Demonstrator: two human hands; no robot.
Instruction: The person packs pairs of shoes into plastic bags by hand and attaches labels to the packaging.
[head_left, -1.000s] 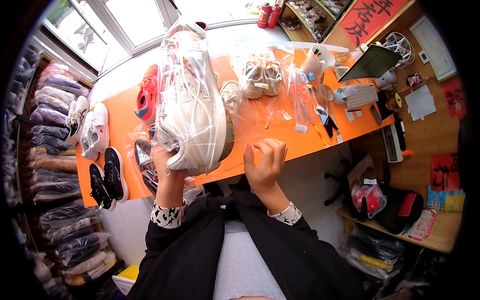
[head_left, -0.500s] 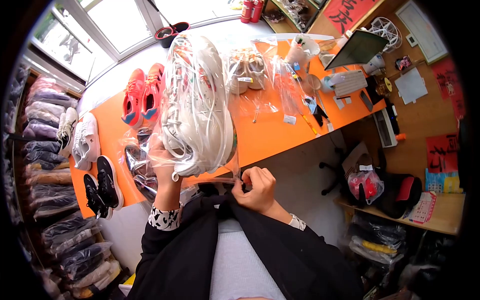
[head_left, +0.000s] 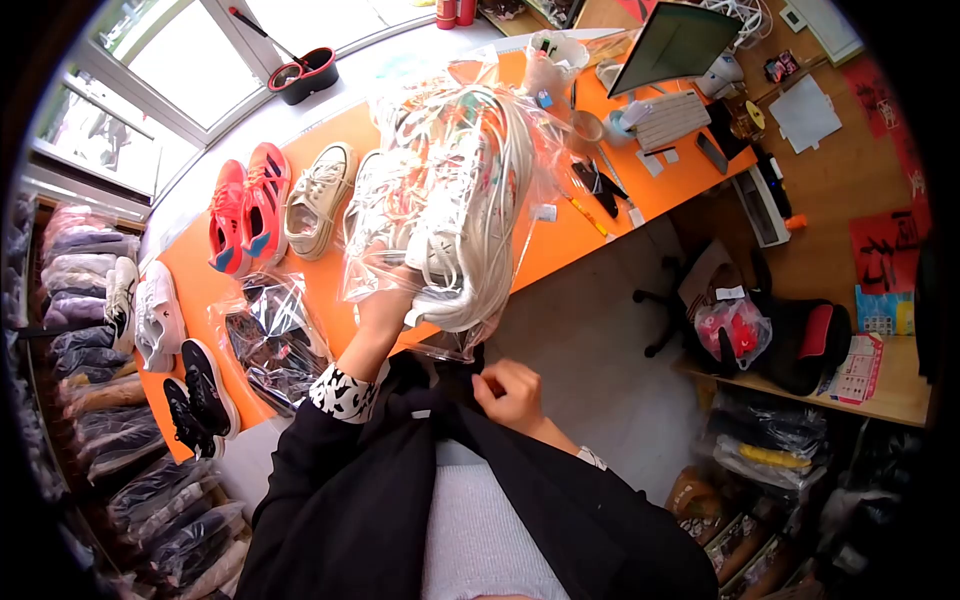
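A clear plastic bag with white sneakers (head_left: 460,220) inside is lifted above the front of the orange table. My left hand (head_left: 388,300) grips it from the lower left, its fingers partly covered by the bag and shoes. Below and to the right of the bag, my right hand (head_left: 508,393) is curled closed beside the black jacket, apart from the bag; whatever its fingers may hold is hidden. To the left of the bag stands a cream sneaker (head_left: 320,200), beside a pair of red running shoes (head_left: 265,195).
The orange table (head_left: 330,290) carries a bagged dark pair (head_left: 268,340), white sneakers (head_left: 160,315) and black shoes (head_left: 210,390). A monitor (head_left: 675,45), scissors (head_left: 597,188) and a phone (head_left: 711,152) lie to the right. Racks of bagged shoes (head_left: 85,340) line the left.
The bagged sneakers moved right and tilted, with my left hand under them. My right hand came off the bag's edge and dropped slightly. The view shifted, uncovering the cream sneaker.
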